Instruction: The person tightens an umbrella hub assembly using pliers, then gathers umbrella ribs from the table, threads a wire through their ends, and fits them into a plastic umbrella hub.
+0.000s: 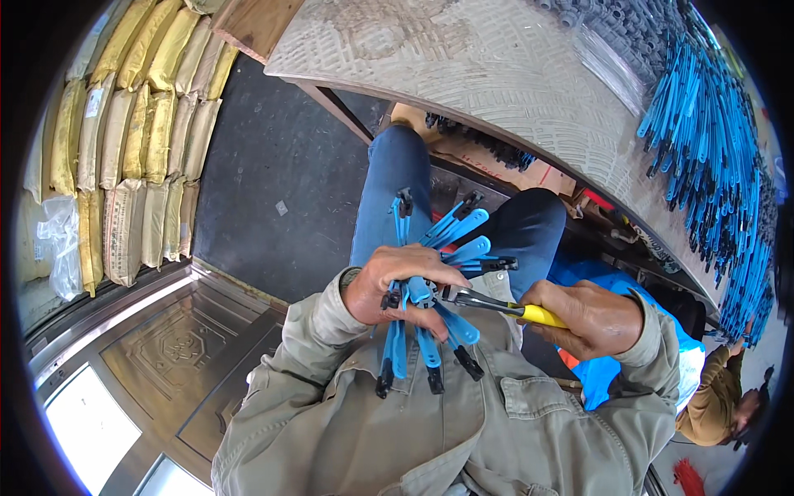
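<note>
left hand (395, 281) clutching blue strips (438, 273), right hand (591, 318) gripping pliers (496, 304)

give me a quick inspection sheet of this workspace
surface: patterned metal table ahead of the seated person
job's things: bundle of blue plastic strips with black ends, fanned out; yellow-handled pliers with the tip at the bundle
clutter: large heap of similar blue strips on the table's right side; grey parts at the far edge
grippers: left hand grips the bundle; right hand holds the pliers
cables: nothing seen
surroundings: stacked yellow sacks at left, dark floor, another person low at right
</note>
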Motion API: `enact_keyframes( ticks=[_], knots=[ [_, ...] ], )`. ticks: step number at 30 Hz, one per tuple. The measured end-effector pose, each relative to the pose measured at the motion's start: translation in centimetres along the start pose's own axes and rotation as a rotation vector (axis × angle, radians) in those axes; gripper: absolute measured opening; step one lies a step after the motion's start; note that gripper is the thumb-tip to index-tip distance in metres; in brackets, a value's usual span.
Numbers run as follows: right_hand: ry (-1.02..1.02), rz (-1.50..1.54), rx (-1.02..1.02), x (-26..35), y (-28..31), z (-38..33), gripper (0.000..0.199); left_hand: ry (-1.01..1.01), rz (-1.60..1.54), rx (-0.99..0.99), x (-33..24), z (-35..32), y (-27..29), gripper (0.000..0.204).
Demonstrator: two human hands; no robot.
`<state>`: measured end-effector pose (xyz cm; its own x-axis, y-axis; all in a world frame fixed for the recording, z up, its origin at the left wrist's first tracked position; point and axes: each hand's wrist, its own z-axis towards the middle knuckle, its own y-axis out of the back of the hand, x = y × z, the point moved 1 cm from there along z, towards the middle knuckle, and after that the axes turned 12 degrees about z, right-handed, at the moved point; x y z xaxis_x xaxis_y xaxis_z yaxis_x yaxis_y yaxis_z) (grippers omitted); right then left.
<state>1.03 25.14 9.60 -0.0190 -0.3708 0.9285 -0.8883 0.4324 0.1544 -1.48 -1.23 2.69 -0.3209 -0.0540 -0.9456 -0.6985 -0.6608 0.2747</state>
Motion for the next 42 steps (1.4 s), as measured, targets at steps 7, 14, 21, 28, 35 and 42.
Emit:
enact_keyframes(
  ticks=[7,14,21,28,35,42],
  knots=[
    [-0.026,-0.059,0.000,0.2,0.5,0.5,0.030,0.003,0.024,-0.081,0.3,-0.2,-0.4,0.053],
    [-0.088,-0.195,-0.196,0.6,-2.6,1.6,0.032,0.072,-0.019,-0.151,0.4,-0.8,0.2,0.049],
    [0.198,-0.727,-0.862,0.7,1.5,2.3,0.038,-0.006,-0.008,-0.433,-2.9,1.3,7.9,0.052],
    [-0.114,-1.227,-1.096,-4.1,8.9,2.3,0.040,-0.035,0.708,-0.512,-2.9,13.1,20.1,0.042],
    [0.101,-0.978,-1.086,-1.6,8.3,-1.0,0.027,0.072,0.952,-0.304,7.6,20.7,26.8,0.037],
    [-0.345,-1.123,-1.276,1.5,21.2,-11.6,0.010,0.489,1.238,-0.220,8.8,22.7,26.4,0.040]
  ],
)
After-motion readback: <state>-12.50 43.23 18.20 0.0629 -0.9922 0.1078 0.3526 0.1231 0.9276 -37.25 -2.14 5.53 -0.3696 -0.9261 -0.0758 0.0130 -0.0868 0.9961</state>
